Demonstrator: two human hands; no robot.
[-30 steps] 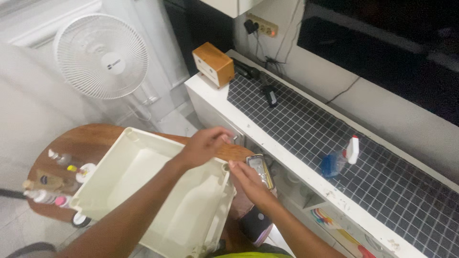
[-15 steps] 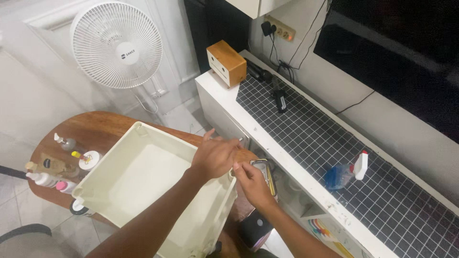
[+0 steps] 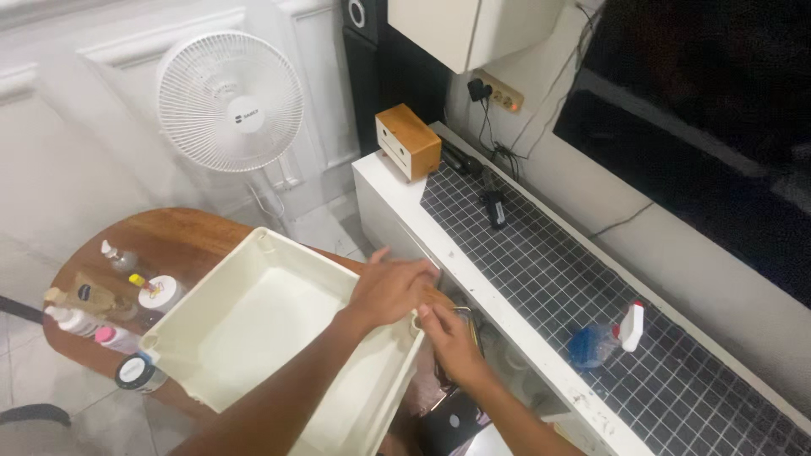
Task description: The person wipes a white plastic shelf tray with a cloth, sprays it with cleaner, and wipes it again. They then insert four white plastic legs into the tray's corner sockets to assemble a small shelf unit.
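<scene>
Cream plastic tub — empty, tilted.

White panelled wall, tiled counter

A large dark flat screen fills the wall at upper right. Small bottles and jars with pale labels cluster on the round wooden table's left edge.
</scene>
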